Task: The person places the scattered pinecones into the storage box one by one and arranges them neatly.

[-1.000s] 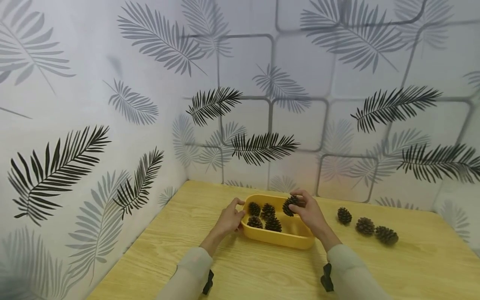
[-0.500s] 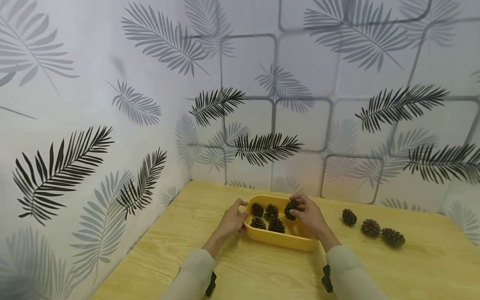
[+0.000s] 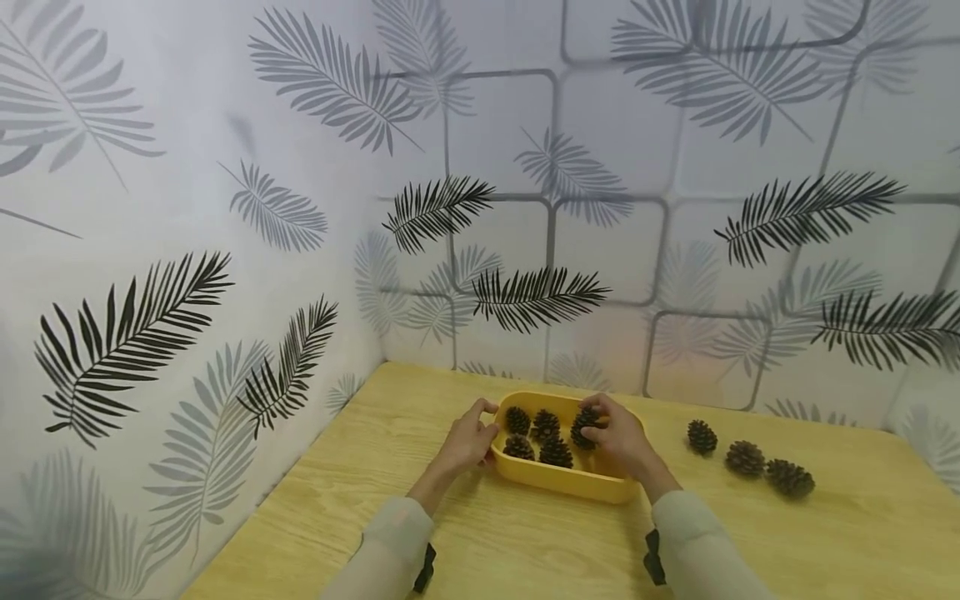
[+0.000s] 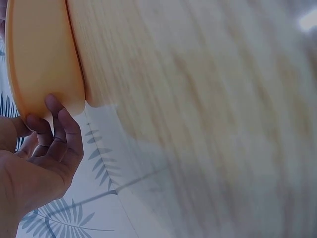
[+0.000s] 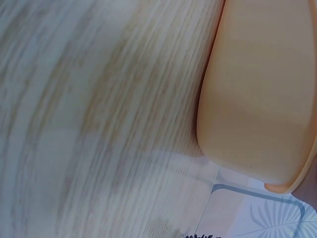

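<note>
Both hands were pinching: my left hand [image 3: 465, 442] the left end of the yellow tray [image 3: 558, 479], my right hand [image 3: 624, 435] a pine cone [image 3: 583, 428] in or just over its right half; letting go unevenly could have rolled that cone into the four other cones [image 3: 546, 426]

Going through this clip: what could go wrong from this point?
The pine cone in the right hand might nudge the four cones in the yellow tub when released. That hand reaches over the tub's right end, so withdrawing could catch the rim, though the left hand grips the other end. The three loose cones might roll if brushed.
</note>
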{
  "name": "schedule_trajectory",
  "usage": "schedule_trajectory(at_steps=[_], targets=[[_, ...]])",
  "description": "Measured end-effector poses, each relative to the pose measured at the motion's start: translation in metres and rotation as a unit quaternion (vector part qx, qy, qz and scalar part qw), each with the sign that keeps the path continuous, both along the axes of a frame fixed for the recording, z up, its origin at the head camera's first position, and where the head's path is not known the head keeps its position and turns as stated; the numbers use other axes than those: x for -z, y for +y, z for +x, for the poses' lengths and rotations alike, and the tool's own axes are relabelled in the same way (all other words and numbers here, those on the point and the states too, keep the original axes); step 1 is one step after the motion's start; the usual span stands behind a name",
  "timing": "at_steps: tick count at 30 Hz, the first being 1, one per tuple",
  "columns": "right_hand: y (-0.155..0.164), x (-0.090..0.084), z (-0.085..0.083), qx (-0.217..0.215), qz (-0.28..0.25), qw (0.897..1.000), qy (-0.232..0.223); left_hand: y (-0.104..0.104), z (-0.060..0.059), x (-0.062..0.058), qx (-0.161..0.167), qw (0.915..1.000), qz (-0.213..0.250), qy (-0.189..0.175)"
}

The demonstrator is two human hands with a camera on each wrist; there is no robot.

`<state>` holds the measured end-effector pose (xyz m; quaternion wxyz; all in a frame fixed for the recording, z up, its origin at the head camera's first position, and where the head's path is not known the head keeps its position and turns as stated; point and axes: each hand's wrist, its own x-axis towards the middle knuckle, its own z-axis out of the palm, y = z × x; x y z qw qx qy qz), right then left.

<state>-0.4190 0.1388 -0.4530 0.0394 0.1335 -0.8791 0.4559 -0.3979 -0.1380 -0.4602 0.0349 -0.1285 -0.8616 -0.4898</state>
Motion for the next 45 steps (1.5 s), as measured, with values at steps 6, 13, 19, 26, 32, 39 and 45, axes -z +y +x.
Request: schedule_trajectory(at_steps=[6, 13, 19, 26, 32, 39, 45], targets=[[-0.0002, -0.0018, -0.0003, 0.0, 0.007, 1.0, 0.004, 0.0003, -0.001, -0.0006, 0.002, 1.0, 0.001, 0.005], [-0.0001, 0.0021, -0.0014, -0.005, 0.001, 1.0, -0.007, -0.0016, -0.0014, 0.0032, 0.005, 0.9999, 0.011, -0.002], [-0.0023, -0.0002, -0.0015, -0.01, -0.014, 1.0, -0.005, -0.0029, -0.0013, 0.0024, 0.003, 0.9998, 0.021, -0.004], [-0.0029, -0.0015, -0.001, -0.006, -0.01, 1.0, -0.004, -0.0027, -0.0011, 0.0001, 0.003, 0.9998, 0.021, -0.002], [-0.0008, -0.002, -0.0015, -0.001, -0.013, 1.0, 0.007, -0.0027, -0.0027, 0.0, 0.006, 0.9998, 0.015, 0.005], [0.0018, 0.0021, -0.0034, 0.006, -0.039, 0.999, 0.037, -0.0021, 0.0003, -0.0001, 0.006, 0.9999, 0.014, 0.0], [0.0035, 0.0041, 0.0004, 0.022, -0.056, 0.997, 0.046, -0.0017, 0.0018, 0.0027, 0.012, 0.9998, 0.015, 0.001]])
